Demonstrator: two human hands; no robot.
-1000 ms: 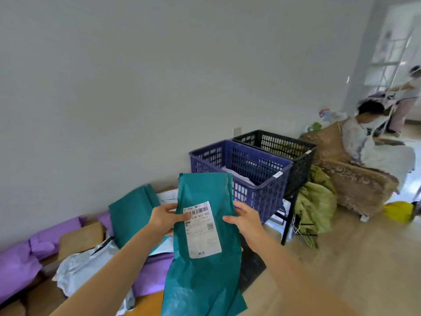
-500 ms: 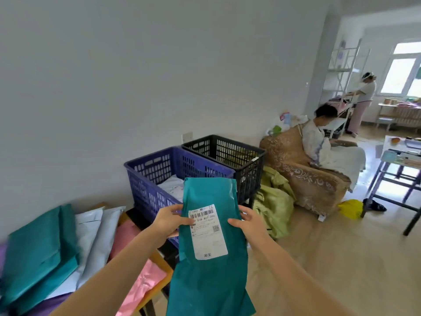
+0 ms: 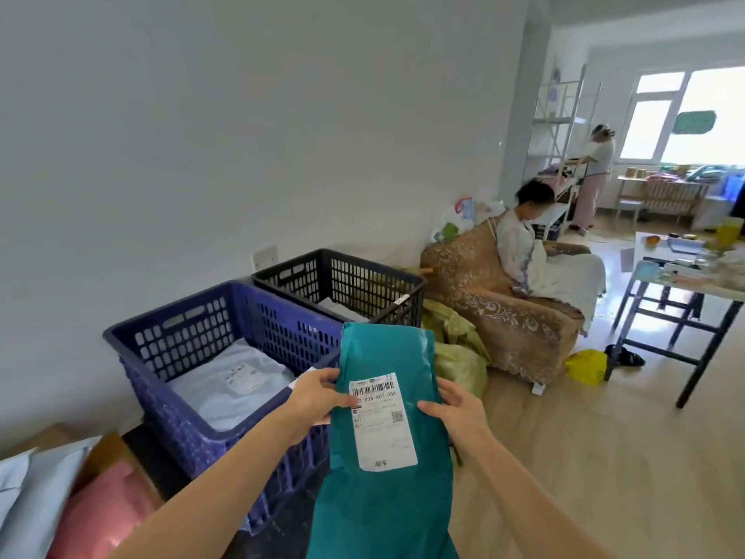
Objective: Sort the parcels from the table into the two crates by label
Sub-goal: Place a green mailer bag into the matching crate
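Left hand (image 3: 318, 397) pinches the left edge of the teal parcel (image 3: 387, 506), thumb on the front at the label (image 3: 383, 421), fingers hidden behind. Right hand (image 3: 455, 409) grips the right edge at about the same height, thumb on the front just beside the label, fingers curled round the edge. Both forearms come up from the bottom of the frame and converge on the parcel.

Parcel is held in the air, upright and slightly tilted, label facing the camera. Its lower end runs out of the bottom of the frame. Its top edge overlaps the blue crate's (image 3: 161, 381) near right corner and the black crate's (image 3: 363, 276) near wall in the view; it is in neither crate.

The crates stand side by side against the wall, blue nearer, black behind it, both open on top. A white parcel (image 3: 225, 393) lies flat in the blue crate, label up. A pale parcel (image 3: 342, 310) shows in the black one.

Bottom left, a pink parcel (image 3: 100, 514) and grey-white parcels (image 3: 36, 490) lie on the table (image 3: 109, 449). To the right of the held parcel is bare wood floor (image 3: 584, 457). Green sacks (image 3: 459, 349) sit between the black crate and a brown sofa (image 3: 516, 328) with a person seated (image 3: 520, 244) on it.
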